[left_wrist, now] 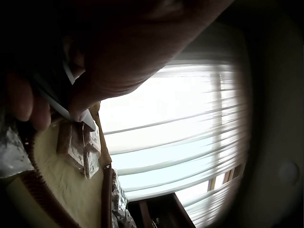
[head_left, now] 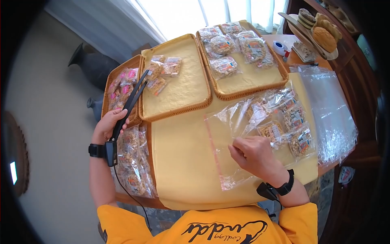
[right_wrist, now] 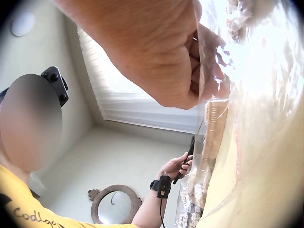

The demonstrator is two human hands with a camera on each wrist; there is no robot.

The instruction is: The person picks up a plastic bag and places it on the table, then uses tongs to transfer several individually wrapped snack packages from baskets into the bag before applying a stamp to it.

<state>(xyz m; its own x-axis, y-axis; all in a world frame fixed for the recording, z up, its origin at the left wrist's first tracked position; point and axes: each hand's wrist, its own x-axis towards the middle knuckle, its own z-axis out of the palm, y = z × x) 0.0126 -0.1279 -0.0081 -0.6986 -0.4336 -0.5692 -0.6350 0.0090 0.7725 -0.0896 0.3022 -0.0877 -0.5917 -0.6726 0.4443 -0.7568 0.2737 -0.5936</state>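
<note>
My left hand [head_left: 113,124] grips long black tongs [head_left: 131,97]. The tongs' tips reach over the middle wicker basket [head_left: 185,93], right at a small group of clear-wrapped crunchy snack packets [head_left: 155,70]. In the left wrist view, the tongs [left_wrist: 52,99] overlap the near packets [left_wrist: 76,147]. On the right, a large clear plastic bag [head_left: 225,126] lies flat with several snack packets [head_left: 293,118] inside. My right hand [head_left: 258,156], fingers curled, pinches the bag's upper film; in the right wrist view, plastic partly covers the fingertips of this hand [right_wrist: 161,57].
A narrow basket [head_left: 106,110] of pink-labelled packets stands left, above filled bags [head_left: 132,162]. Another basket [head_left: 243,92] with several packets stands at the back right. Flat clear bags [head_left: 331,114] lie at the right edge; a tape roll [head_left: 279,47] and bread on a stand [head_left: 325,39] are behind.
</note>
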